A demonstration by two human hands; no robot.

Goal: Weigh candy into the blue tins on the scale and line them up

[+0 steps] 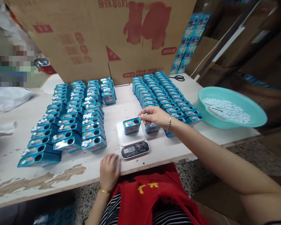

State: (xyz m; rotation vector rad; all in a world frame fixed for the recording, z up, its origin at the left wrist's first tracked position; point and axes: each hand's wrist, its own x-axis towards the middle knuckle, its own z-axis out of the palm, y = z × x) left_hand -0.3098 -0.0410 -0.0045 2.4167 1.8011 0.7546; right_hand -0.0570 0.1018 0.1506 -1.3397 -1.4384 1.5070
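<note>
A small blue tin (131, 125) with a round hole in its top stands on a white kitchen scale (132, 141) near the table's front edge. My right hand (154, 116) hovers just right of the tin, fingers pinched on small white pieces. My left hand (109, 171) rests on the table edge beside the scale, fingers curled, holding nothing that I can see.
Several rows of blue tins (72, 122) with white pieces on top fill the left. More tin rows (164, 97) lie at the right. A teal basin (234, 107) of white pieces sits far right. Scissors (178, 78) and a big cardboard box (103, 37) are at the back.
</note>
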